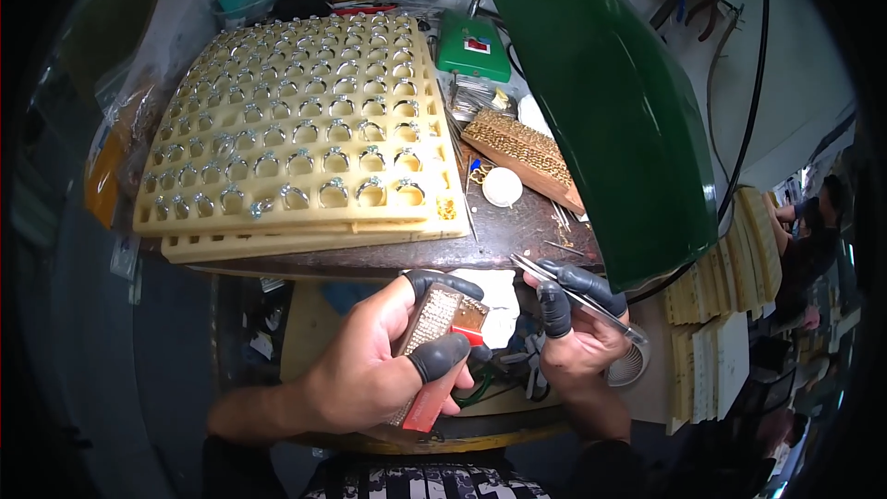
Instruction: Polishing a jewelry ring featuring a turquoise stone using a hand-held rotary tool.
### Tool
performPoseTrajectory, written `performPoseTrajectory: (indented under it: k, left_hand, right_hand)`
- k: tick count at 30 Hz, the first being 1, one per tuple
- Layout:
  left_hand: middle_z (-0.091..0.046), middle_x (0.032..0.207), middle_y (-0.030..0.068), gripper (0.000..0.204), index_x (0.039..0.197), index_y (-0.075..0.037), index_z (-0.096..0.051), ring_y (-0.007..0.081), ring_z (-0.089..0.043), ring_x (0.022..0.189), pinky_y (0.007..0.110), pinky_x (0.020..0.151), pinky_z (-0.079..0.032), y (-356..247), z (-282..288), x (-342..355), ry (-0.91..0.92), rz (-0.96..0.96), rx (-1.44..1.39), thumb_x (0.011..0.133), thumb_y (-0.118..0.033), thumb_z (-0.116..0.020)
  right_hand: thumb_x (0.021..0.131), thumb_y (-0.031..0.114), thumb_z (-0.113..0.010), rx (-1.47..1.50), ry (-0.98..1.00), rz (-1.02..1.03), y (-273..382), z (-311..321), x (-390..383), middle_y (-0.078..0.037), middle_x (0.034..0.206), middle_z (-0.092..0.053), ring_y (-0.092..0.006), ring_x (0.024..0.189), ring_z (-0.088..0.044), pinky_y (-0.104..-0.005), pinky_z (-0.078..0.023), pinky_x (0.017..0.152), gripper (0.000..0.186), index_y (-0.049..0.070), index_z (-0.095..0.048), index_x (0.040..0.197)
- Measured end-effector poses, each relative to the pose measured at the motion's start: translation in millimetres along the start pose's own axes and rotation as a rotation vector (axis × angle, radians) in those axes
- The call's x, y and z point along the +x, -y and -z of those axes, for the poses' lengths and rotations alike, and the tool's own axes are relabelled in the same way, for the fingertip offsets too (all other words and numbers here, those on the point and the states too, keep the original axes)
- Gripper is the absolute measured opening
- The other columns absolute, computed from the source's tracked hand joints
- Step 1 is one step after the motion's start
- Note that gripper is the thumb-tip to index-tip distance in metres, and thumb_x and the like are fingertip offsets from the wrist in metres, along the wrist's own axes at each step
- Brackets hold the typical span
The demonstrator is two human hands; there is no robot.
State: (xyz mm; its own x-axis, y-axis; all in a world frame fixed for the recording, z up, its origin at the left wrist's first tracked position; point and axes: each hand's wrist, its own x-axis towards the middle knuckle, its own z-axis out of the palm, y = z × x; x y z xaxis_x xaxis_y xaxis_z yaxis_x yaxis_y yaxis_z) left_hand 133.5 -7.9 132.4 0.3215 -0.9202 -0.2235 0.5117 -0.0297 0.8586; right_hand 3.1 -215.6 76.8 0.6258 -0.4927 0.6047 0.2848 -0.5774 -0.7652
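My left hand (356, 379) is closed around a small reddish block (431, 319), its upper face covered with rows of tiny shiny pieces too small to make out. Black finger cots cover its thumb and forefinger. A pair of metal tweezers (584, 299) lies in my right hand (582, 342), pinched between fingers in black cots, with the tips pointing up and left toward the bench edge. The tips seem to hold nothing that I can make out. White cloth or paper (500, 300) hangs between the hands, just behind the block.
A cream foam tray (305, 224) full of silver-coloured rings with stones stands on the bench at left, atop another tray. A green lamp shade (610, 120) overhangs the right side. Beneath it sit a wooden block with gold-coloured pieces (522, 152) and a white round container (502, 187).
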Motion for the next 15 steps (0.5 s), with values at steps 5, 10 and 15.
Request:
performPoseTrajectory:
  k: [5,10,15]
  left_hand:
    - [-0.065,0.096,0.0128,0.034,0.123,0.003,-0.045,0.0155,-0.067,0.082,0.032,0.070,-0.061,-3.6,-4.3,-0.3,-0.009,-0.013,0.005,0.101,-0.018,-0.060]
    - [-0.063,0.107,0.0140,0.038,0.127,0.004,-0.044,0.0164,-0.067,0.088,0.033,0.071,-0.062,-5.6,-4.9,-3.2,-0.038,-0.016,-0.010,0.101,-0.017,-0.060]
    - [-0.062,0.109,0.0144,0.038,0.128,0.004,-0.043,0.0163,-0.067,0.089,0.033,0.072,-0.062,-3.4,-5.3,-0.4,-0.012,-0.018,-0.012,0.101,-0.016,-0.060]
  right_hand:
    - [0.094,0.001,-0.068,-0.014,0.036,-0.013,4.9,0.9,4.7,-0.018,0.102,-0.074,-0.0228,0.094,-0.072,-0.0358,-0.058,0.088,0.016,-0.007,-0.066,0.108]
    - [0.093,-0.001,-0.067,0.039,0.061,0.006,11.1,-4.5,8.2,-0.017,0.103,-0.073,-0.0231,0.095,-0.072,-0.0355,-0.059,0.088,0.017,-0.006,-0.067,0.110]
    - [0.092,-0.003,-0.069,-0.188,0.154,0.010,4.8,12.0,0.5,-0.018,0.104,-0.072,-0.0241,0.095,-0.072,-0.0355,-0.059,0.087,0.018,-0.005,-0.067,0.110]
